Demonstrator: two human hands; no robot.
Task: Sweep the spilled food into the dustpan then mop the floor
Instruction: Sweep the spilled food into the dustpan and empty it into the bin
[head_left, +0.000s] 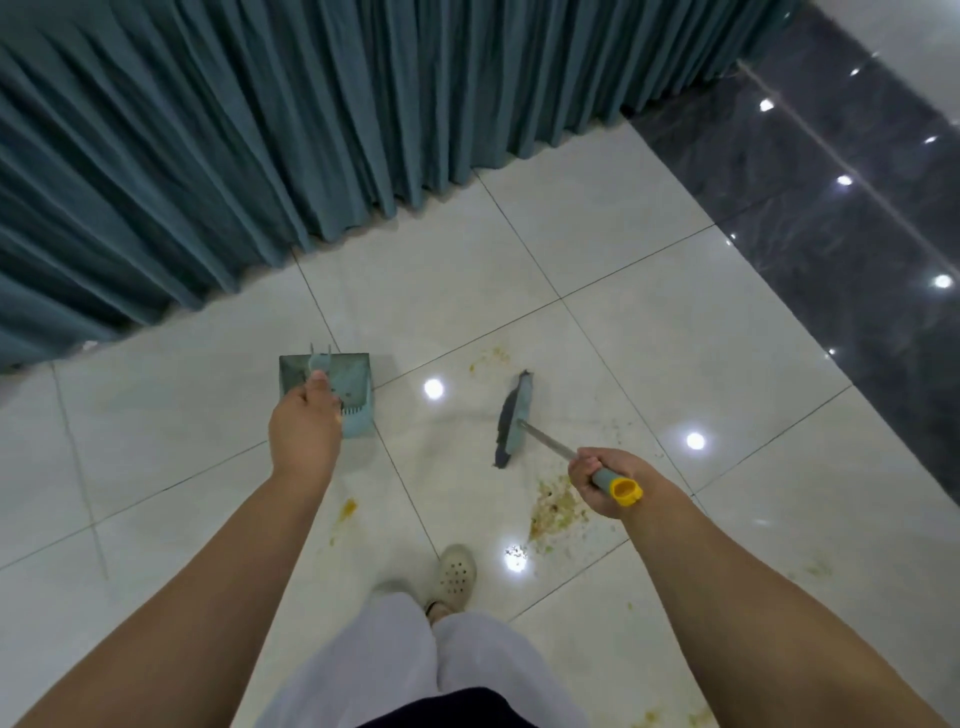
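Hiding dustpan (337, 395) handle: left hand (304, 431) fingers.

The floor tiles (649, 332) are glossy and smooth, pale cream beside a dark polished marble-look strip (831, 197) (both mirror the ceiling lamps). The dustpan (353, 384) looks like matt pale-blue plastic; the broom (511, 421) has a bare metal shaft, dark bristles and a yellow plastic end cap. The teal curtain (234, 130) is matt, pleated cloth.
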